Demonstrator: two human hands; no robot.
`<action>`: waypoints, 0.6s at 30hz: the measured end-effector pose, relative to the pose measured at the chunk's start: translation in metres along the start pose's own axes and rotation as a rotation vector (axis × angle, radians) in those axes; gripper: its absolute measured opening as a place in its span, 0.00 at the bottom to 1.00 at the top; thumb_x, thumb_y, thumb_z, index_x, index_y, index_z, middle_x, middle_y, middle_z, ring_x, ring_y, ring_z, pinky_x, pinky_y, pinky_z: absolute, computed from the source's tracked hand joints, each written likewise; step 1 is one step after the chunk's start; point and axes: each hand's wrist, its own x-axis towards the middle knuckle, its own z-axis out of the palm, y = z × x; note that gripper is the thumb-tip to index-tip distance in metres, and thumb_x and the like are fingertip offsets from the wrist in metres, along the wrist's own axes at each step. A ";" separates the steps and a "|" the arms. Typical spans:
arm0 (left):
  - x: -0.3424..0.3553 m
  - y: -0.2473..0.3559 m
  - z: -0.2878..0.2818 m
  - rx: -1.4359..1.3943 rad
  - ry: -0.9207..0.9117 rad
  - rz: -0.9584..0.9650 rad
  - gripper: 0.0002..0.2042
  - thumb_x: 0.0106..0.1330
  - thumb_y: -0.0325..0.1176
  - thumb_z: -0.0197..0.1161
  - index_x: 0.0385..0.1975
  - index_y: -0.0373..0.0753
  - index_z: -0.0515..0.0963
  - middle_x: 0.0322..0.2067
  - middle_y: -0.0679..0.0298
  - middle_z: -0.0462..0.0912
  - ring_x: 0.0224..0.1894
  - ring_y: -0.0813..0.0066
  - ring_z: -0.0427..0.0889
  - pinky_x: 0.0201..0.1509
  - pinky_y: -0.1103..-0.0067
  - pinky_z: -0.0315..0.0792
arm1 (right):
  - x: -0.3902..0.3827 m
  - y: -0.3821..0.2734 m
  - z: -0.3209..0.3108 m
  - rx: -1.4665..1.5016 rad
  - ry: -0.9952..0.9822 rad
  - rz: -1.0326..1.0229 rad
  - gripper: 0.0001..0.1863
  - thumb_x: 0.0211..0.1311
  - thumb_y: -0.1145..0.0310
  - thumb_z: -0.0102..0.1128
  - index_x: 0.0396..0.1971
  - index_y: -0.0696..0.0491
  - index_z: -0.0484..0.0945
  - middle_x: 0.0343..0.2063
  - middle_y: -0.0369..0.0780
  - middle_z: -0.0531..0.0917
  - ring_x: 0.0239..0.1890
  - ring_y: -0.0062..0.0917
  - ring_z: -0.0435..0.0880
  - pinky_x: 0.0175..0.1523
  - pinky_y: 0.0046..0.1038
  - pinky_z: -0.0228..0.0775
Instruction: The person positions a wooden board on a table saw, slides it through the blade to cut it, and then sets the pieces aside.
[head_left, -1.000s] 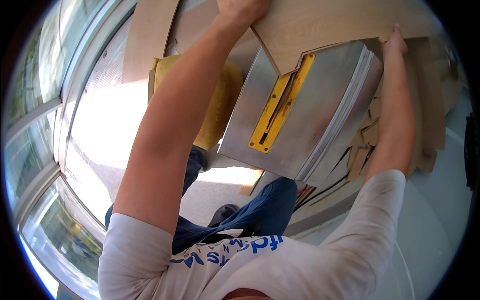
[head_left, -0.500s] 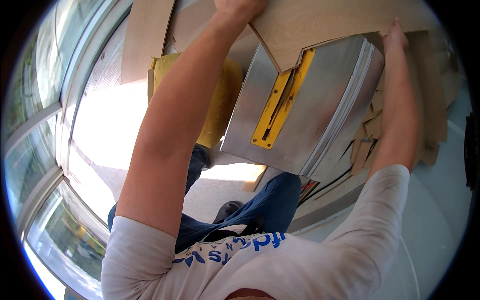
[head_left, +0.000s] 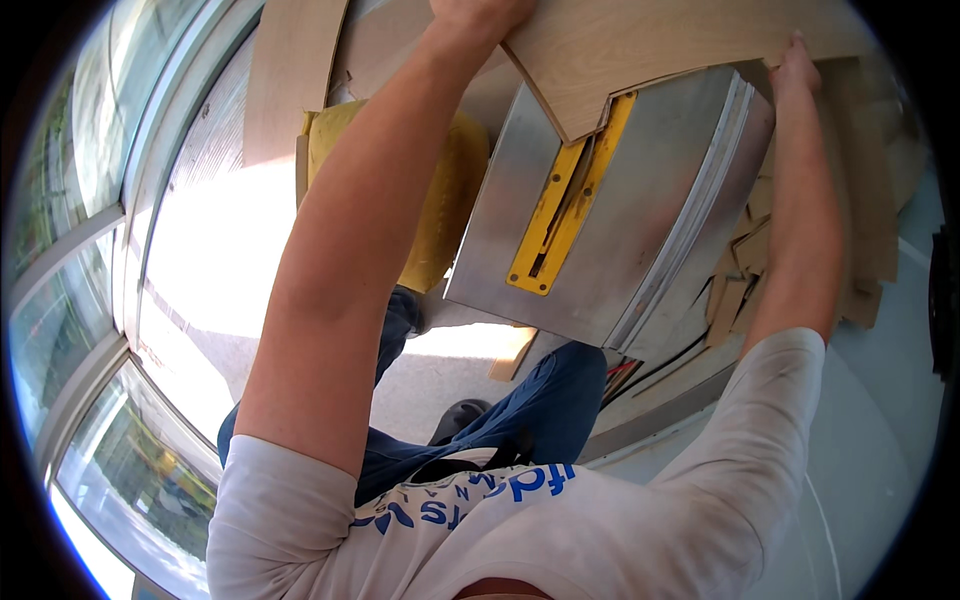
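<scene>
A light wooden board [head_left: 660,40] with a notch cut in its near edge lies over the far part of a metal table saw [head_left: 665,190]. One corner of the board covers the far end of the saw's yellow slotted insert [head_left: 562,210]. My right hand [head_left: 795,72] grips the board's near edge at the right, thumb on top and the other fingers hidden beneath. At the board's left edge is my left hand [head_left: 487,12], cut off by the top of the picture, so its fingers do not show.
Left of the saw stands a worn yellow object [head_left: 445,200], partly behind my left arm. Wooden offcuts [head_left: 745,260] are heaped to the right, beside a dark cable [head_left: 665,372]. A small wood piece [head_left: 512,355] lies on the floor near my legs. Windows [head_left: 80,290] line the left side.
The whole view has shifted very slightly. Both hands and the board keep practically the same place over the saw.
</scene>
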 end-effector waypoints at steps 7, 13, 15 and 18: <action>0.000 -0.004 0.002 0.015 0.008 -0.003 0.25 0.71 0.55 0.54 0.44 0.38 0.85 0.40 0.46 0.87 0.45 0.47 0.86 0.52 0.61 0.77 | -0.013 -0.004 0.002 -0.013 -0.001 -0.020 0.30 0.63 0.72 0.69 0.58 0.71 0.66 0.51 0.52 0.81 0.46 0.43 0.87 0.47 0.45 0.87; -0.003 -0.003 0.004 0.020 0.018 0.017 0.24 0.71 0.54 0.54 0.43 0.38 0.85 0.39 0.45 0.87 0.45 0.47 0.85 0.51 0.61 0.77 | -0.027 -0.011 -0.002 0.030 -0.020 -0.002 0.31 0.63 0.71 0.69 0.59 0.71 0.65 0.51 0.51 0.81 0.47 0.44 0.86 0.49 0.47 0.86; -0.004 -0.005 0.005 0.008 0.027 0.020 0.24 0.71 0.54 0.53 0.43 0.38 0.85 0.39 0.45 0.87 0.45 0.47 0.85 0.51 0.60 0.77 | -0.027 -0.010 -0.003 0.015 -0.032 0.008 0.31 0.63 0.70 0.70 0.59 0.71 0.66 0.52 0.50 0.81 0.47 0.44 0.86 0.50 0.49 0.85; -0.005 -0.009 -0.001 0.002 0.038 0.008 0.24 0.71 0.53 0.53 0.42 0.37 0.86 0.39 0.45 0.86 0.45 0.46 0.85 0.51 0.60 0.77 | -0.034 -0.010 0.010 -0.013 -0.037 0.033 0.31 0.64 0.69 0.70 0.59 0.70 0.66 0.52 0.50 0.81 0.48 0.44 0.85 0.50 0.50 0.85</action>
